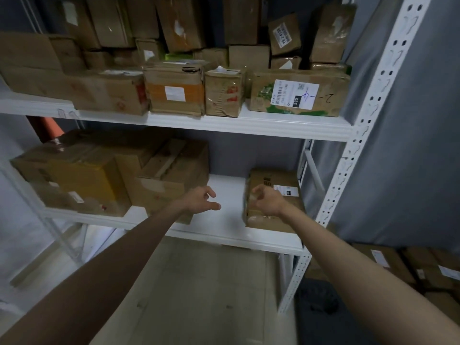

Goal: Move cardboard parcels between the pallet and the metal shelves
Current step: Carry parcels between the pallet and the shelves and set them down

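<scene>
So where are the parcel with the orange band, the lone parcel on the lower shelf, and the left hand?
orange-banded parcel [175,92]: head view, front face.
lone parcel [278,178]: head view, top face.
left hand [201,200]: head view, back of hand.

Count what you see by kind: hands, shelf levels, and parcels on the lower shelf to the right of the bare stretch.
Hands: 2, the left hand and the right hand
Shelf levels: 2, the upper shelf and the lower shelf
Parcels right of the bare stretch: 1, the labelled parcel
Total: 5
</scene>
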